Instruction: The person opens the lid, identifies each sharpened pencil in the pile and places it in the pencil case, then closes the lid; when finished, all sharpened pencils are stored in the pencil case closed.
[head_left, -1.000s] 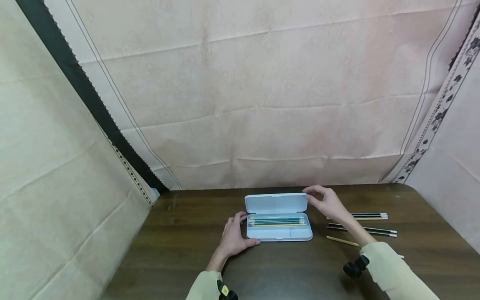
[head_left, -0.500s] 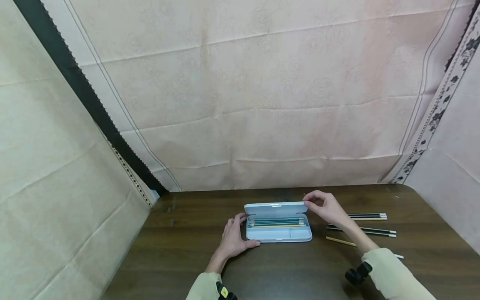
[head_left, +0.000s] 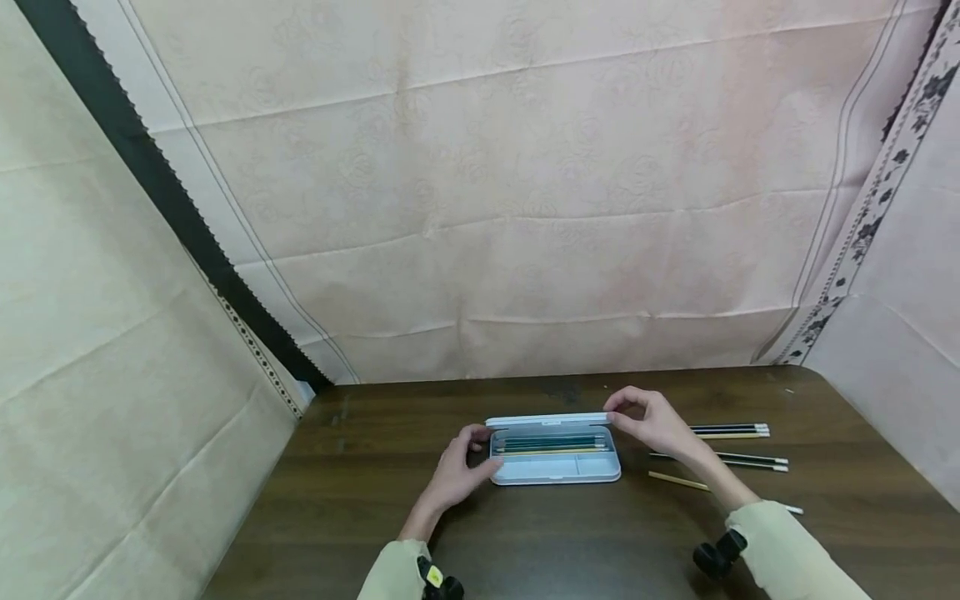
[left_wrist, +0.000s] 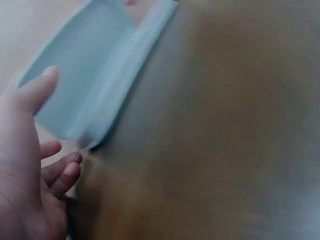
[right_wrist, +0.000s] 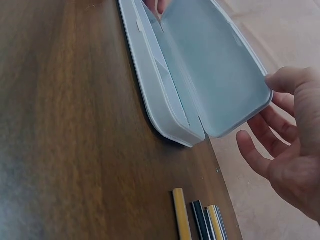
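A light blue pencil case [head_left: 558,478] stands on the table with its hinged lid [head_left: 543,420] partly raised along the back. Green pencils [head_left: 551,443] and a yellow one lie in its rear compartment. My right hand [head_left: 656,427] holds the lid's right end, thumb on the inner face and fingers behind, as the right wrist view of the lid [right_wrist: 215,65] shows. At the case's left end is my left hand [head_left: 452,471], thumb near the front and fingers near the hinge. The left wrist view is blurred; there the fingers [left_wrist: 65,175] look loosely bent, holding nothing.
Right of the case, black and natural-wood pencils [head_left: 731,431] lie in small groups on the brown table [head_left: 540,550], partly behind my right forearm. A yellow pencil [head_left: 675,480] lies nearest. Pale cloth [head_left: 480,208] hangs behind the table.
My right hand has tilted the lid forward and down, so it now appears as a thin strip from above. The left hand has shifted slightly left, its thumb drawn back from the case's front edge.
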